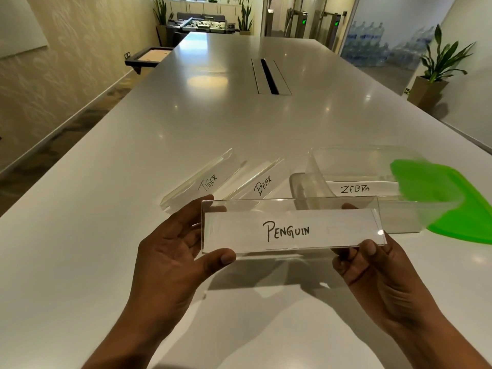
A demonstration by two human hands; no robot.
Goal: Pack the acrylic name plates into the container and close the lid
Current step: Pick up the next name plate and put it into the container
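Observation:
I hold a clear acrylic name plate marked PENGUIN above the white table, in front of me. My left hand grips its left end and my right hand grips its right end. Two more plates lie on the table behind it, one marked TIGER and one marked BEAR. A clear plastic container stands open to the right, with a plate marked ZEBRA inside. The green lid lies at the container's right side, partly under it.
A cable slot runs along the table's middle, farther back. A dark tray sits past the table's left edge. A potted plant stands on the floor at the right.

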